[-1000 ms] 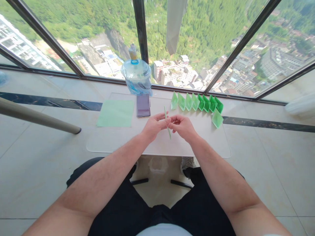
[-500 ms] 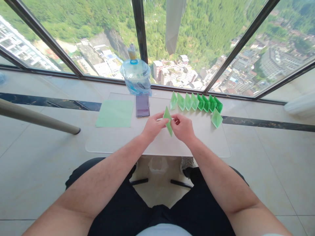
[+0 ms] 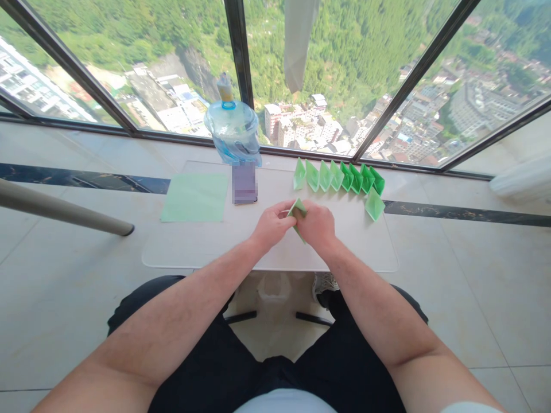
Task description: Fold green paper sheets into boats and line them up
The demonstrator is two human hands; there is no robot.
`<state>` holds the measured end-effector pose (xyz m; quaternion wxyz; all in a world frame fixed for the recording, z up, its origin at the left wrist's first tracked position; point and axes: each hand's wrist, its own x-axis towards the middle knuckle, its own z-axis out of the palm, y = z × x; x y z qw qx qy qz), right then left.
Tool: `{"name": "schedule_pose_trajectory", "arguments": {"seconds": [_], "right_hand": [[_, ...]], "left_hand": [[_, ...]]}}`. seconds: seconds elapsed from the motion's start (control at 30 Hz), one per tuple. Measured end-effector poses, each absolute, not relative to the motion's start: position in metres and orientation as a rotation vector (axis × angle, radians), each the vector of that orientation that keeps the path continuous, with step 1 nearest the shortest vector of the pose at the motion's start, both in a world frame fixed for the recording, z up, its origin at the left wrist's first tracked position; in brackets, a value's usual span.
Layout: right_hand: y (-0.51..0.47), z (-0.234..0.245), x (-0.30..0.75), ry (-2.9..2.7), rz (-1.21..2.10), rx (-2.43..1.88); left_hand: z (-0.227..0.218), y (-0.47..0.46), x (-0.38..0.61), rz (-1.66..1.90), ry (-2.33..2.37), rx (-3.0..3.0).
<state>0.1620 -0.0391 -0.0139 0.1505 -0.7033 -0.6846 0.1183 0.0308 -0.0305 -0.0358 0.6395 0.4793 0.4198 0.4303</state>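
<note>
Above the middle of the small white table (image 3: 206, 246), a piece of folded green paper (image 3: 298, 205) is held between both hands. My left hand (image 3: 273, 225) pinches it from the left side, thumb in front. My right hand (image 3: 317, 223) is closed over its right side, and its fingers cover much of the paper. The paper stands partly opened, with a fold showing at the top. Several folded green paper boats (image 3: 325, 175) stand in a row at the table's back right, pale to dark green. One more paper boat (image 3: 375, 205) sits in front of the row's right end.
Flat light-green paper (image 3: 193, 198) lies at the table's left. Beside it is a phone (image 3: 245, 183). A large water bottle (image 3: 232, 129) stands behind the phone, by the window. A beige pole (image 3: 64, 206) reaches in from the left.
The folded paper has gone from flat and upright to tilted and partly opened. My right hand has turned and closed further over it. The whole view has shifted slightly.
</note>
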Motion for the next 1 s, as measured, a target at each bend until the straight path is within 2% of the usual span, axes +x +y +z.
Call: {"name": "schedule_pose_trajectory", "arguments": {"seconds": [0.17,0.57,0.7,0.83,1.0], "right_hand": [[-0.038,-0.016,0.165,-1.976,0.374,-1.930],[-0.033,-0.027,0.179,-1.895,0.617,-1.345],[-0.029,-0.032,0.180,-1.790,0.691,-1.283],[-0.028,-0.031,0.181,-1.622,0.742,-1.299],[-0.030,-0.032,0.179,-1.682,0.664,-1.292]], "left_hand": [[-0.035,-0.029,0.029,0.995,1.010,1.082],[-0.032,-0.022,0.019,1.101,1.022,0.917],[-0.033,-0.020,0.016,1.113,1.010,0.910],[-0.023,-0.023,0.012,1.015,0.792,0.782],[-0.011,-0.029,0.015,0.980,0.763,0.676]]}}
